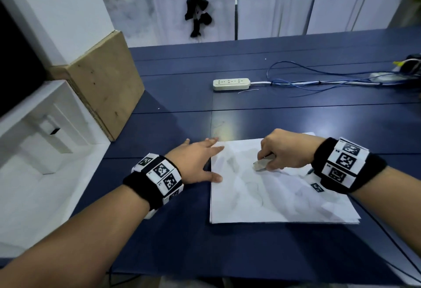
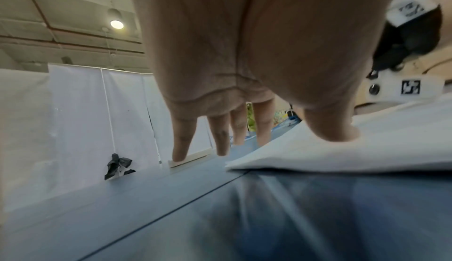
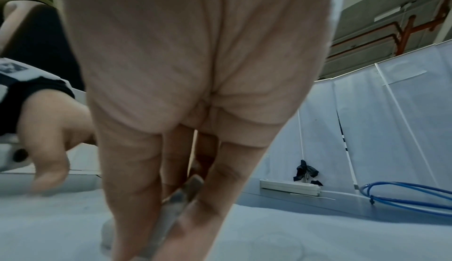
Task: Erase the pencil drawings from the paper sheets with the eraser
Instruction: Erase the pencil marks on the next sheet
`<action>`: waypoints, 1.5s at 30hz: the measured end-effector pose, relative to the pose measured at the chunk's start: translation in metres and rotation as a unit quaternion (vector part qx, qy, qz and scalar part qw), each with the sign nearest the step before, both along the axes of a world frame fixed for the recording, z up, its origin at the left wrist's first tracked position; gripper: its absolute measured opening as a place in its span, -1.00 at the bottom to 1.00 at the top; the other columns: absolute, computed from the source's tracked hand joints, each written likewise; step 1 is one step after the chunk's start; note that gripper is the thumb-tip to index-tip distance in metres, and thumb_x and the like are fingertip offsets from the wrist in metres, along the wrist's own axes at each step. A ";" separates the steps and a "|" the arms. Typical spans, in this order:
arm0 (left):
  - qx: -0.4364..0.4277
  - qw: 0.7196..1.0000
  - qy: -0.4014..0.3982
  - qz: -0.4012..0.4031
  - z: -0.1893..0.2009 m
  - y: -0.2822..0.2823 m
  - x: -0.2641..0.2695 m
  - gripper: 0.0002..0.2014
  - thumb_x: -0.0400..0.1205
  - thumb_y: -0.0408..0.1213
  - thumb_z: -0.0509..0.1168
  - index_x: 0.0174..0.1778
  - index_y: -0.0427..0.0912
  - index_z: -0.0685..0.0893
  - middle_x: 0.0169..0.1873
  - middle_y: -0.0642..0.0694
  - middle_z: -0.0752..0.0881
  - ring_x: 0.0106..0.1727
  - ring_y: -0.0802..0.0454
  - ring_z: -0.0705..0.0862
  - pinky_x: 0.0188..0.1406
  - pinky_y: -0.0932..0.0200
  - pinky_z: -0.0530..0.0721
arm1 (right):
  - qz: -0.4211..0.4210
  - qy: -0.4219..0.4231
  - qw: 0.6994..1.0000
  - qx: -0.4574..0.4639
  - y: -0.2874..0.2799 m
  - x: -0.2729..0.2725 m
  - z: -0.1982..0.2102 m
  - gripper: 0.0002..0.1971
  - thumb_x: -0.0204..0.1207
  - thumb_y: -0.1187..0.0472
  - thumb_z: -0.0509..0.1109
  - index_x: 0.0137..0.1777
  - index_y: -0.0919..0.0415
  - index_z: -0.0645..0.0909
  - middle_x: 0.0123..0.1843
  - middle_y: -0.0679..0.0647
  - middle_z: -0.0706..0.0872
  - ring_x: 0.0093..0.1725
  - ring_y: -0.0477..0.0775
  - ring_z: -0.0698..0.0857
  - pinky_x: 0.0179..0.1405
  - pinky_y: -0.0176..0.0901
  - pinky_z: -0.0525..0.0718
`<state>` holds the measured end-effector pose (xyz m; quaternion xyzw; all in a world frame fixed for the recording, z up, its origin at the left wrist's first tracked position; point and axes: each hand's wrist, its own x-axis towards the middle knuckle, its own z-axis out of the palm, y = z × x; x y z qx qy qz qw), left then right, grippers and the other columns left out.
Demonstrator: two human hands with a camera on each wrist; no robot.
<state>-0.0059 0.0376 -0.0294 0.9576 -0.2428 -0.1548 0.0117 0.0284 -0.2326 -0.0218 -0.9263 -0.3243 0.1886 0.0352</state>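
Note:
A stack of white paper sheets (image 1: 280, 194) with faint grey pencil marks lies on the blue table (image 1: 182, 230). My right hand (image 1: 276, 158) pinches a grey, smudged eraser (image 1: 259, 165) and holds its tip down on the top sheet near the far middle. In the right wrist view the eraser (image 3: 168, 215) sits between thumb and fingers against the paper (image 3: 281, 242). My left hand (image 1: 200, 160) lies flat with fingers spread at the sheets' left edge, thumb pressing on the paper (image 2: 367, 149). Part of the eraser is hidden by my fingers.
A white power strip (image 1: 231, 84) with blue cables (image 1: 319, 80) lies further back on the table. A plywood board (image 1: 107, 83) leans at the left against white furniture (image 1: 38, 128). White partition panels (image 1: 273, 3) stand behind the table.

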 end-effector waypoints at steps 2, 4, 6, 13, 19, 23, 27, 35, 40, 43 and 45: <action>-0.016 1.000 0.007 -0.019 0.001 0.003 -0.012 -0.18 0.57 0.35 0.24 0.71 0.13 0.16 0.72 0.16 -0.07 0.71 0.14 0.05 0.68 -0.25 -0.02 | -0.006 0.001 1.000 -0.001 0.000 -0.001 -0.001 -0.56 0.22 -0.21 0.19 -0.14 0.01 0.77 -0.26 0.08 0.76 -0.22 0.05 0.72 -0.21 0.06 0.72; 0.006 0.999 0.030 -0.041 0.001 0.006 -0.024 -0.12 0.53 0.41 0.21 0.72 0.14 0.11 0.72 0.17 -0.14 0.71 0.18 -0.08 0.68 -0.25 -0.11 | -0.007 0.000 1.000 -0.001 0.000 -0.001 -0.001 -0.45 0.17 -0.29 0.12 -0.12 0.00 0.78 -0.25 0.08 0.77 -0.20 0.03 0.71 -0.22 0.01 0.72; 0.053 0.996 0.053 -0.050 0.000 0.008 -0.033 0.02 0.45 0.52 0.18 0.74 0.11 0.00 0.71 0.16 -0.23 0.71 0.17 -0.24 0.66 -0.33 -0.21 | -0.009 -0.002 1.000 -0.001 0.000 -0.003 -0.001 -0.50 0.22 -0.27 0.16 -0.12 -0.02 0.79 -0.26 0.07 0.77 -0.21 0.01 0.71 -0.23 -0.03 0.71; 0.079 0.993 0.087 -0.027 -0.009 0.007 -0.037 0.20 0.36 0.58 0.21 0.72 0.07 -0.26 0.69 0.13 -0.32 0.70 0.08 -0.30 0.63 -0.42 -0.16 | -0.033 0.001 0.999 0.028 -0.001 -0.008 0.002 -0.75 0.36 -0.14 0.34 -0.10 -0.14 0.79 -0.29 0.01 0.76 -0.28 -0.09 0.75 -0.22 -0.06 0.75; 0.069 0.993 0.090 -0.033 -0.012 0.011 -0.036 0.17 0.37 0.58 0.19 0.72 0.10 -0.27 0.68 0.16 -0.33 0.68 0.02 -0.39 0.60 -0.47 -0.21 | -0.032 -0.008 0.995 0.091 0.015 -0.027 0.018 -0.86 0.46 -0.06 0.48 -0.04 -0.11 0.80 -0.27 -0.09 0.78 -0.32 -0.19 0.76 -0.13 -0.08 0.76; 0.069 0.994 0.084 -0.027 -0.014 0.009 -0.035 0.21 0.32 0.61 0.20 0.72 0.11 -0.24 0.69 0.19 -0.29 0.69 -0.03 -0.37 0.57 -0.53 -0.17 | 0.053 -0.004 0.995 0.085 0.059 -0.047 0.010 -0.70 0.46 -0.07 0.53 0.17 -0.07 0.78 -0.20 -0.09 0.78 -0.25 -0.08 0.77 -0.12 -0.32 0.59; 0.064 0.995 0.079 -0.014 -0.013 0.010 -0.037 0.25 0.30 0.62 0.22 0.73 0.06 -0.23 0.69 0.22 -0.27 0.71 0.05 -0.29 0.62 -0.43 -0.05 | 0.037 -0.054 0.997 0.042 0.078 -0.037 0.006 -0.75 0.49 -0.03 0.48 0.07 0.07 0.79 -0.21 0.11 0.78 -0.18 0.15 0.69 -0.07 0.01 0.68; 0.086 0.993 0.075 -0.015 -0.012 0.010 -0.037 0.30 0.25 0.65 0.21 0.71 0.05 -0.30 0.67 0.23 -0.33 0.71 0.10 -0.28 0.65 -0.36 -0.04 | 0.163 0.030 0.986 0.016 0.070 -0.082 0.005 -0.73 0.45 0.09 0.48 0.13 0.06 0.80 -0.06 -0.01 0.76 -0.22 -0.13 0.45 -0.07 -0.20 0.56; 0.084 0.993 0.080 -0.015 -0.010 0.009 -0.038 0.31 0.24 0.65 0.22 0.72 0.06 -0.28 0.67 0.25 -0.32 0.71 0.09 -0.29 0.64 -0.38 -0.04 | 0.091 -0.064 0.994 -0.011 0.083 -0.043 0.007 -0.76 0.45 0.04 0.44 0.05 0.08 0.79 -0.14 0.10 0.79 -0.14 0.14 0.68 -0.02 0.00 0.66; 0.085 0.993 0.082 -0.014 -0.011 0.009 -0.038 0.31 0.24 0.65 0.22 0.72 0.07 -0.29 0.67 0.25 -0.33 0.71 0.09 -0.29 0.64 -0.38 -0.03 | 0.071 -0.106 0.992 -0.027 0.082 -0.040 0.006 -0.76 0.48 0.02 0.41 -0.03 0.16 0.76 -0.19 0.14 0.75 -0.13 0.22 0.69 -0.10 0.00 0.62; 0.083 0.993 0.085 -0.012 -0.011 0.009 -0.037 0.32 0.23 0.65 0.23 0.71 0.06 -0.29 0.67 0.24 -0.33 0.71 0.09 -0.29 0.64 -0.38 -0.03 | 0.114 -0.091 0.989 -0.032 0.078 -0.059 0.006 -0.74 0.51 0.05 0.40 0.06 0.16 0.77 -0.10 0.12 0.75 -0.09 0.17 0.66 -0.10 -0.12 0.51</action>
